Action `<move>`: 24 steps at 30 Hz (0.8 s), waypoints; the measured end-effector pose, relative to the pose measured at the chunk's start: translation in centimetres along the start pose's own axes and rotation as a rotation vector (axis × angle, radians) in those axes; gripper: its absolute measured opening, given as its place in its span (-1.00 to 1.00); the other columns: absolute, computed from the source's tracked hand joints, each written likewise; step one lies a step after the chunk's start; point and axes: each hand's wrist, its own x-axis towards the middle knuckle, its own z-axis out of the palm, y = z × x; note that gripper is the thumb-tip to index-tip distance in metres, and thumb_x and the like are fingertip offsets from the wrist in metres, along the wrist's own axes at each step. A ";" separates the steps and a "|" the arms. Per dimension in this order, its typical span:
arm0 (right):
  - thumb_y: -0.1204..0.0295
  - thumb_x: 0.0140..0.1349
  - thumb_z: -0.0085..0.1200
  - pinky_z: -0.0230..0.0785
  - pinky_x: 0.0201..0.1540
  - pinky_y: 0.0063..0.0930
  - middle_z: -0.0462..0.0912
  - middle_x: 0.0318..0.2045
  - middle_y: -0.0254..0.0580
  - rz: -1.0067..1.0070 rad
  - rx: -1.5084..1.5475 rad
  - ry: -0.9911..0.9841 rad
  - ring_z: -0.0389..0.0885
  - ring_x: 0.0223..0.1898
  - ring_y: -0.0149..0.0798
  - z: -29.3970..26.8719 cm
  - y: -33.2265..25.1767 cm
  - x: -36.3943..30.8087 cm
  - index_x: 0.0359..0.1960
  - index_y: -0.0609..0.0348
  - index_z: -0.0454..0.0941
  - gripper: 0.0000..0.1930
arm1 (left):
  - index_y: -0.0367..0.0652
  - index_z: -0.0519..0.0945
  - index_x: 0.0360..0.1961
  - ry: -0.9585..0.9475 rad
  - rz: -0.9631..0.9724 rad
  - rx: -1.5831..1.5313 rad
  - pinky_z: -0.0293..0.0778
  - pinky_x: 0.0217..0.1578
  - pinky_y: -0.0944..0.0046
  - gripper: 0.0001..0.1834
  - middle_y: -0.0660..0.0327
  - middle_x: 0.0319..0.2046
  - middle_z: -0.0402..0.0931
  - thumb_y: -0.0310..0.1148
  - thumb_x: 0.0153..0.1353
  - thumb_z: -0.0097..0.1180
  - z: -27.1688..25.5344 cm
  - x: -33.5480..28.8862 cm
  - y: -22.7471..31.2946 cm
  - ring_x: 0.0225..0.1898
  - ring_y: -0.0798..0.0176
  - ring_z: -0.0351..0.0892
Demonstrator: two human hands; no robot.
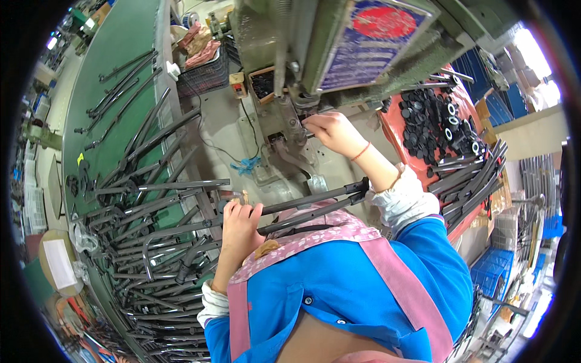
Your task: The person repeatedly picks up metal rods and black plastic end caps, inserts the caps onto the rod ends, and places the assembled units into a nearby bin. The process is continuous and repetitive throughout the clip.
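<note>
My left hand (242,227) is closed round a black metal tube frame (315,199), which lies across my lap with its right end by my right forearm. Up at the machine, my right hand (334,133) has its fingers pinched together beside the metal fixture (293,124) under the press head. Whatever those fingertips hold is too small or hidden to make out. The green press (266,30) rises in front of me, with a coloured label plate (375,45) on it.
Many black tubes (157,248) are heaped along the green conveyor belt (115,66) at my left. On the right, a red-covered table (393,124) bears black caps (417,112), white rings and more tubes. A small parts box (252,77) and a blue rag (246,165) sit near the press.
</note>
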 end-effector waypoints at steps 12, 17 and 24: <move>0.04 -0.18 0.31 0.49 -0.21 -0.07 0.63 -0.32 0.01 -0.010 0.079 -0.505 0.63 -0.24 0.10 3.6 -3.4 -11.7 -0.14 0.18 0.51 -0.40 | -0.17 0.58 -0.10 0.042 0.042 0.139 0.23 0.11 -0.04 -0.31 0.15 -0.36 0.52 -0.22 -0.42 0.41 3.0 5.1 5.4 -0.17 0.06 0.48; 0.18 -0.29 0.35 0.47 -0.25 -0.12 0.58 -0.38 -0.07 0.002 0.019 -0.377 0.62 -0.27 0.04 -2.3 0.2 -15.7 -0.21 0.15 0.48 -0.44 | -0.08 0.47 0.14 0.241 0.121 0.338 0.21 0.19 -0.08 -0.28 0.11 -0.04 0.43 -0.19 -0.14 0.34 8.8 7.1 5.6 0.06 -0.03 0.37; 0.10 -0.26 0.38 0.46 -0.22 -0.09 0.60 -0.39 -0.05 0.116 0.003 -0.373 0.62 -0.26 0.05 -9.4 5.5 -22.3 -0.23 0.18 0.53 -0.43 | -0.30 0.09 0.38 -0.209 -0.118 0.141 0.40 -0.15 -0.01 -0.05 -0.07 -0.21 0.47 -0.54 -0.08 0.25 6.6 10.4 12.1 -0.17 -0.17 0.48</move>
